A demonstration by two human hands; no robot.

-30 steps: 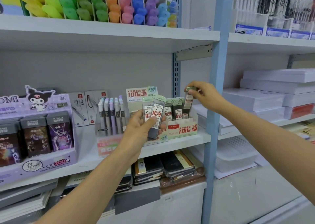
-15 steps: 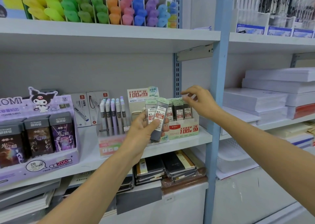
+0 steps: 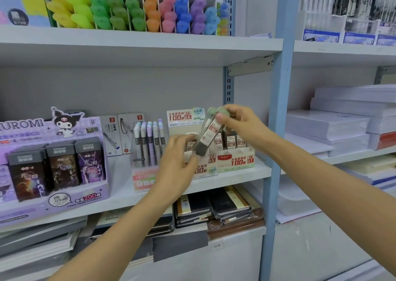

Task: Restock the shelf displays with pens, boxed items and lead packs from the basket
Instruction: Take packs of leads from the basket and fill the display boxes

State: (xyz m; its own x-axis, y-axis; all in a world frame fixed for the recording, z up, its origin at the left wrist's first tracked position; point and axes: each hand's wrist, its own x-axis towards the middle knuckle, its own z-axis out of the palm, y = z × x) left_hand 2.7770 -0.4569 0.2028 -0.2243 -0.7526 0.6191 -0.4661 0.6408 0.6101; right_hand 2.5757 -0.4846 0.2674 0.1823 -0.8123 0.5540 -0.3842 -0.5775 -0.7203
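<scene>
In front of the middle shelf, a clear lead pack with a green cap and a red-and-white label tilts between both hands. My left hand grips its lower end, and a second pack seems to sit behind it in the same grip. My right hand pinches the green cap at the top. Just behind the hands stand two lead display boxes: the 0.7 box, holding several upright packs, and the 0.5 box with its tall backing card. No basket is in view.
A pen display stands left of the lead boxes, and a purple Kuromi lead display is further left. Highlighters fill the shelf above. A blue upright post separates off stacked white paper. Notebooks lie on the shelf below.
My right hand left a pack in the 0.7 box, came left and took hold of the top of a pack held by my left hand. That pack now tilts.
</scene>
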